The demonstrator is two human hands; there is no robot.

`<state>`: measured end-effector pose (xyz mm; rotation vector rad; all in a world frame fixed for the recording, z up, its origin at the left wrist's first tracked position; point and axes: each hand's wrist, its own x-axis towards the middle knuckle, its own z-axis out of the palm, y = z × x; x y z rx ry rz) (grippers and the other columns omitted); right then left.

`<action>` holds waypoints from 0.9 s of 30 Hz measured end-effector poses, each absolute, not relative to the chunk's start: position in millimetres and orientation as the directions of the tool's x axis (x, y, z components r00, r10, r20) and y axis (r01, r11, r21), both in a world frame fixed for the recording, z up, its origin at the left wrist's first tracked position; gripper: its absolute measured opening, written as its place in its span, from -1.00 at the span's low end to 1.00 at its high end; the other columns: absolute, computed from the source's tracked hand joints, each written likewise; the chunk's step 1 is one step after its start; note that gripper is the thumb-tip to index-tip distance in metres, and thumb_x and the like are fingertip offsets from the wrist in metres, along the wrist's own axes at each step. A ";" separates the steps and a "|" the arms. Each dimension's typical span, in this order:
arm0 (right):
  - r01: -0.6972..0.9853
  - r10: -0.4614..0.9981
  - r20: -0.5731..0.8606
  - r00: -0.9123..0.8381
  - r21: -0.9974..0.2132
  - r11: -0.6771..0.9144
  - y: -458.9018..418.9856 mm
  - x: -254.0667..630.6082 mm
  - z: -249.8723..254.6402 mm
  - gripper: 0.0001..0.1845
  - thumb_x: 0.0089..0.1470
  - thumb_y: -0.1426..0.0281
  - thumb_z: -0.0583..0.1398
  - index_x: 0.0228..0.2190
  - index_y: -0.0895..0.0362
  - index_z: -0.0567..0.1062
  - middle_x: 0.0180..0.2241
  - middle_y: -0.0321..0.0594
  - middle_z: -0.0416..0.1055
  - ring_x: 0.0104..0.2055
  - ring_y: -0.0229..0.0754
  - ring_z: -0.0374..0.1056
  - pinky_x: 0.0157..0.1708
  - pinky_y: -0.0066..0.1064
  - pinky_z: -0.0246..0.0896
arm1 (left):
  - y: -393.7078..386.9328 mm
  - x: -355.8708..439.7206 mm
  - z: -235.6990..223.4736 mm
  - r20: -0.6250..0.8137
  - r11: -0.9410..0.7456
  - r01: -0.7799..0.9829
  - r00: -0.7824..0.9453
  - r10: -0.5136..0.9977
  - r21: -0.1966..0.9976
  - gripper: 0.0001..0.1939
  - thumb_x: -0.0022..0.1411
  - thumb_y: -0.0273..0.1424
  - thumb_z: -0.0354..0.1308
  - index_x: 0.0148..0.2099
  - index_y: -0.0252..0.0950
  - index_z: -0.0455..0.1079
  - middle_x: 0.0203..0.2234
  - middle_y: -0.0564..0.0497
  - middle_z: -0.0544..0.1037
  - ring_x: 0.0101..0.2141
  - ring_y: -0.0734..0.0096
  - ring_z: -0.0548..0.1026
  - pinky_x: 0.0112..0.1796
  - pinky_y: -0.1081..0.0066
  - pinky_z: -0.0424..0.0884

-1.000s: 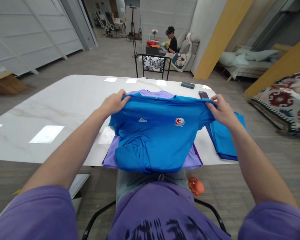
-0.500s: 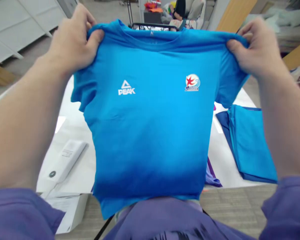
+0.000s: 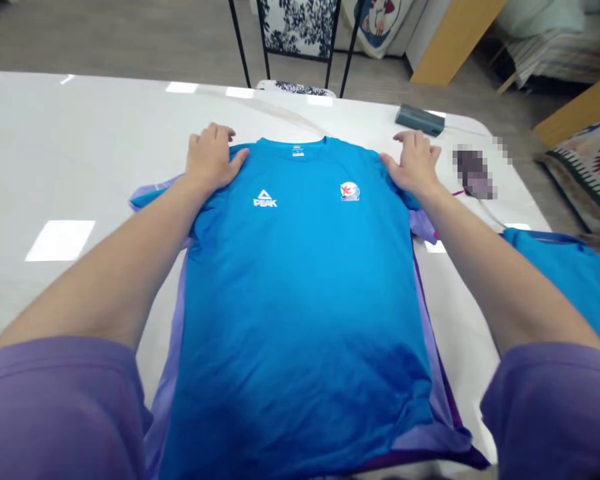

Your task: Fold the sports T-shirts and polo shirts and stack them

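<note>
From here I see the left grip (image 3: 211,159) and right grip (image 3: 416,162) half open, thumbs spread from loosely curled fingers, resting on the shoulders of the blue T-shirt (image 3: 300,280) without closing on it. The shirt lies between and below them, over a lilac garment (image 3: 430,437) on the tabletop (image 3: 105,173), the forearms partly hiding its sleeves. Just beyond the right grip sits a dark green case (image 3: 420,121), with a blue cloth (image 3: 570,273) farther right.

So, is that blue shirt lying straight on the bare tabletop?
No, lavender fabric shows from under the blue shirt along both its sides.
</note>
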<state>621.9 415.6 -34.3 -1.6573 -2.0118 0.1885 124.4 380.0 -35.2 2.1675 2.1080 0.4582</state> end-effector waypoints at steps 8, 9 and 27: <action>0.817 0.874 0.172 -0.455 -0.310 0.487 185.6 591.7 -14.4 -0.33 0.45 -0.11 0.26 0.35 0.01 0.48 0.34 0.14 0.39 0.38 0.43 0.32 0.39 0.35 0.25 | 310.7 186.7 -2.4 0.133 -0.067 0.948 0.026 0.991 0.311 0.03 0.47 0.41 -0.15 0.56 -0.31 0.27 0.50 -0.14 0.45 0.53 0.07 0.20 0.46 0.02 0.11; 0.793 0.849 0.136 -0.510 -0.308 0.526 143.4 590.5 -16.4 -0.32 0.43 -0.12 0.27 0.38 -0.05 0.48 0.35 0.11 0.40 0.37 0.42 0.35 0.37 0.34 0.29 | 294.7 206.4 0.0 0.107 -0.087 0.944 0.056 0.993 0.318 -0.04 0.48 0.33 -0.07 0.58 -0.26 0.27 0.53 -0.22 0.39 0.53 -0.07 0.25 0.45 -0.07 0.17; 0.911 0.968 0.235 -0.092 -0.373 0.177 -125.2 781.3 6.2 -0.64 0.60 0.11 0.09 -0.06 0.06 0.57 -0.03 0.03 0.58 0.04 0.11 0.52 0.09 -0.06 0.46 | -62.0 400.4 28.1 -0.013 -0.446 0.439 0.724 0.690 0.780 -0.23 0.57 0.24 0.07 0.54 -0.13 0.39 0.42 -0.19 0.55 0.35 -0.11 0.58 0.31 0.00 0.57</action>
